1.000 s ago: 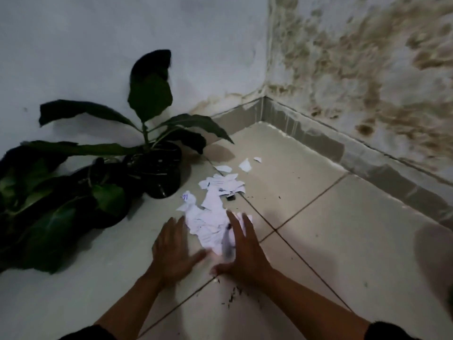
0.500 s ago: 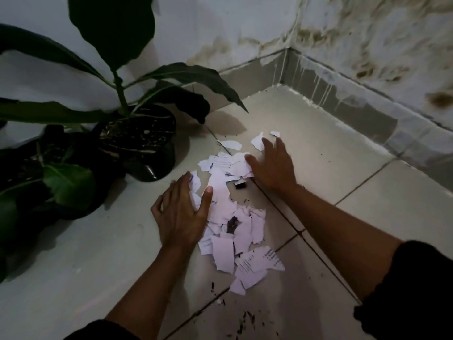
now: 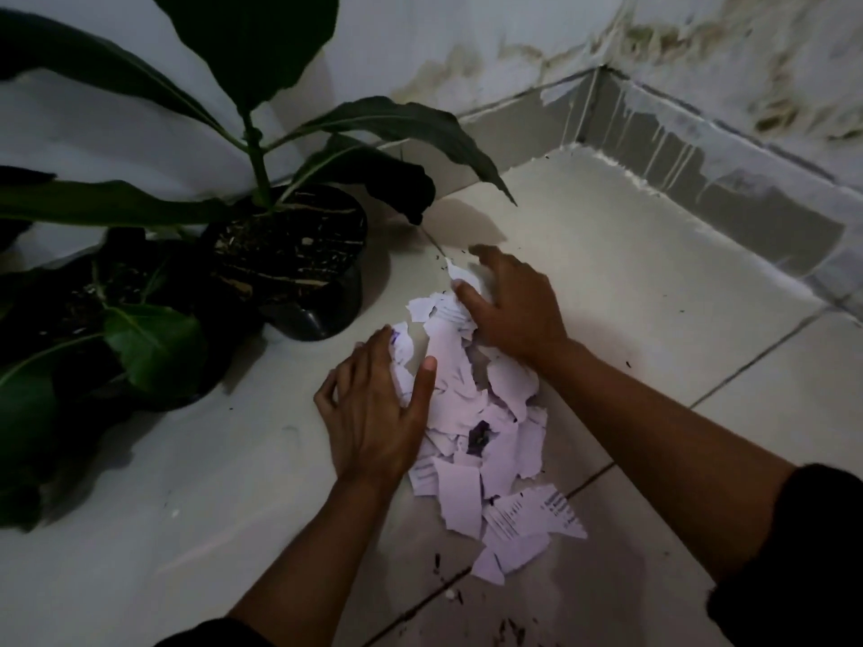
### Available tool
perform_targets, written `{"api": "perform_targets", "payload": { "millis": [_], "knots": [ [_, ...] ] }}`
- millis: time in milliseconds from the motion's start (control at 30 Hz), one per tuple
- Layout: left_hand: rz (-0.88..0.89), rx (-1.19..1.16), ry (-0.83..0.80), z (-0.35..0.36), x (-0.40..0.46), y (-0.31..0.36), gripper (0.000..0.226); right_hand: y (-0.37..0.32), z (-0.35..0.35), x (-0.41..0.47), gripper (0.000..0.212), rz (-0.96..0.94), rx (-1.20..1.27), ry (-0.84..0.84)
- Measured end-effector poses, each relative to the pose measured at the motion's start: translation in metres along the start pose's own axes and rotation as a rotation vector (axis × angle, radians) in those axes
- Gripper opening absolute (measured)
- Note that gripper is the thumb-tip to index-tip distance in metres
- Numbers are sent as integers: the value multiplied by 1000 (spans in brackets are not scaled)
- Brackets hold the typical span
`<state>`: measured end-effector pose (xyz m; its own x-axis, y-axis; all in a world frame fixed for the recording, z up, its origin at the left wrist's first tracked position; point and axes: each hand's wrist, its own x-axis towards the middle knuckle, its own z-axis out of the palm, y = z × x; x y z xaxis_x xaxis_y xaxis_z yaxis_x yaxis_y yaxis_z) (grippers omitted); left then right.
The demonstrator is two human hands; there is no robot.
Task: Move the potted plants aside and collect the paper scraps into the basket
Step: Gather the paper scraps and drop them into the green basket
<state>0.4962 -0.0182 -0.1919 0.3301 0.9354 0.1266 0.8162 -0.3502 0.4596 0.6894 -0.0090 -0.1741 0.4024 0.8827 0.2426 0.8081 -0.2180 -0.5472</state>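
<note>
The fingers of the right hand (image 3: 513, 305) are curled over the far end of the paper scraps (image 3: 471, 441), thumb tucked against a bunch of torn pieces, one scrap sticking up white just above the thumb; the grip looks loose and half-closed, gathering more than pinching. The left hand (image 3: 373, 413) lies flatter, fingers close together and pressed on the floor side of the pile, thumb spread out across the top of the scraps, so the paper sits between the two hands. From there the pile runs toward the person in a ragged strip over the pale floor tiles (image 3: 654, 282), crossing a grout line, with the nearest pieces showing printed lines of text and one dark fragment in the middle. Small dark crumbs, maybe soil, are scattered on the tile around the near end. Both forearms reach in from the bottom edge, each ending in a dark sleeve (image 3: 803, 544). Just beside the left hand, touching nothing of the pile that I can make out, stands a black potted plant (image 3: 299, 263) with broad dark leaves, and a second potted plant (image 3: 116, 329) crowds against it further left. Behind them the white wall (image 3: 467, 35) meets a stained wall in the corner above a grey skirting (image 3: 700, 175). No basket shows from here.
</note>
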Motion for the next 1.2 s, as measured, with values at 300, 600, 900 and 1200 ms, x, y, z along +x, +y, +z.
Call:
{"api": "perform_targets", "payload": {
  "millis": [300,600,900,1200],
  "knots": [
    [7,-165,8,-5,-1,0,83,-40,1,-44,46,-286,201,-410],
    [93,-441,26,-11,-6,-4,63,-20,-42,-102,85,-132,8,-615],
    [196,-337,-556,-62,-27,3,86,-26,-69,-136,134,-15,-235,-776],
    [372,72,-621,-62,-64,-1,87,-51,-55,-151,98,-91,-476,-692]
  ]
}}
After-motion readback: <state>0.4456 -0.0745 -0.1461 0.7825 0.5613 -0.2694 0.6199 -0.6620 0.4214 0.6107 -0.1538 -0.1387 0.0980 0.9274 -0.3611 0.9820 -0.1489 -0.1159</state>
